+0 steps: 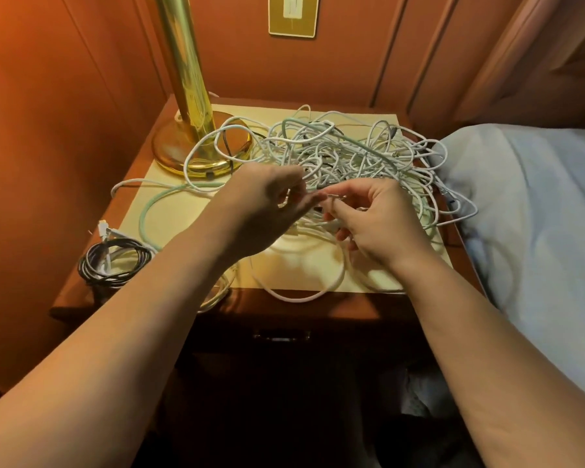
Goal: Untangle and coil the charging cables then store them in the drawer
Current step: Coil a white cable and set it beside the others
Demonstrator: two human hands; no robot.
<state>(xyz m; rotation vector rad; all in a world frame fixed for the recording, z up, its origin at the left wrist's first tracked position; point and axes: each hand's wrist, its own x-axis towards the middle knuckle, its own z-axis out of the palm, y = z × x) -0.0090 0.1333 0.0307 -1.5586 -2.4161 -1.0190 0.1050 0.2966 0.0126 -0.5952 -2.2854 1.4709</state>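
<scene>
Brass lamp base [196, 150] crowds our tangled white charging cables [345, 153]; left hand [264, 211] and right hand [375, 217] both pinch strands.

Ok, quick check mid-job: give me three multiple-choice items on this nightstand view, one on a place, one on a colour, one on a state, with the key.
1. Where does the coiled dark cable lie?
A. front left corner of the nightstand
B. on the bed
C. behind the lamp

2. What colour is the lamp base?
A. black
B. brass gold
C. white

3. What state is the main cable pile in?
A. neatly coiled
B. in the drawer
C. tangled on top

Key: 1 A, the coil sits at the near left edge; 2 B, base and pole shine gold; 3 C, loops cross loosely while left hand and right hand pinch strands.
</scene>
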